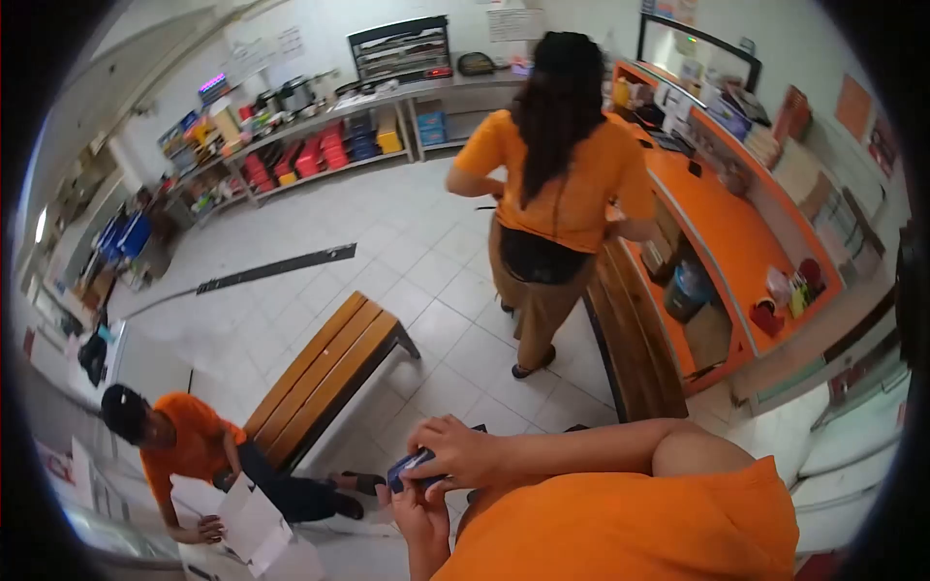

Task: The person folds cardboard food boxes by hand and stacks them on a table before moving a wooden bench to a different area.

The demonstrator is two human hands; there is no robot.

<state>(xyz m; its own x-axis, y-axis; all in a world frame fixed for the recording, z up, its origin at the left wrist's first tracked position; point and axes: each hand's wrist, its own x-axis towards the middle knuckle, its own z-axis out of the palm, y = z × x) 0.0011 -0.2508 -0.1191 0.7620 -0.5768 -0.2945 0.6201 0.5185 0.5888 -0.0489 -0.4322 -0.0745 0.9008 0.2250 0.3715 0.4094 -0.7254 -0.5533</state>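
My right hand [460, 453] is closed around a small dark blue object [411, 469] held low in front of my orange shirt [620, 528]. Just below it, my left hand [421, 518] presses against the same object from beneath, fingers bent. The object has a pale part along its side, and my fingers cover much of it, so its kind cannot be made out.
A slatted wooden bench [325, 373] stands ahead. At lower left a seated person [189, 441] handles a white carton [257, 523]. Another person [552, 194] stands by an orange counter [712, 232] and a second bench [635, 334]. Steel shelving [407, 131] lines the back wall.
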